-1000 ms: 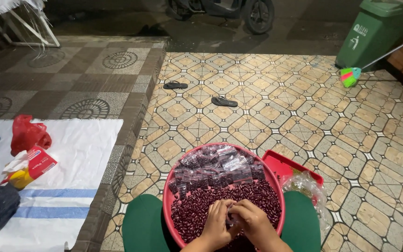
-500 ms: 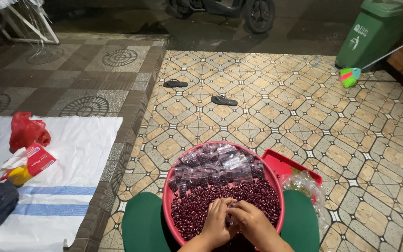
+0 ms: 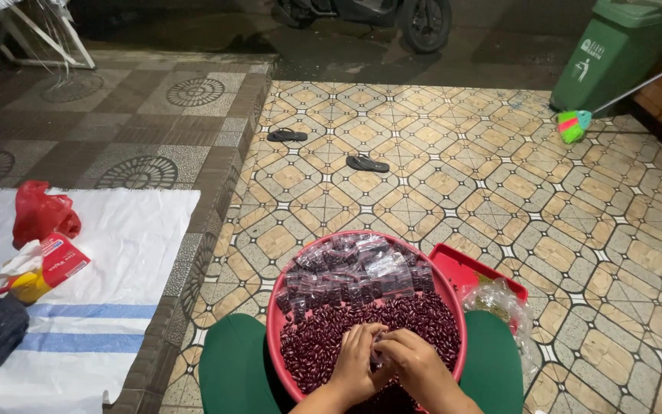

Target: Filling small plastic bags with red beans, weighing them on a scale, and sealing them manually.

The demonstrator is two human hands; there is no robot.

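The left hand point(image 3: 358, 360) and the right hand point(image 3: 415, 366) meet together above a pink round basin point(image 3: 285, 307) that rests between the knees in green trousers point(image 3: 231, 376). The fingers of both hands are pressed together around something small and clear (probably a little bag, but it is too hidden to tell). Under the hands the basin holds dark red beans point(image 3: 323, 345), and at its far side lie many small clear packets of beans point(image 3: 354, 272). Just beside the basin, to the right, are a red tray point(image 3: 465, 268) and a crumpled clear plastic bag point(image 3: 499, 303). On the tiled floor point(image 3: 423, 192), well apart, lie two black sandals point(image 3: 367, 163). To the left, a white cloth point(image 3: 124, 253) carries a red bag point(image 3: 40, 215).
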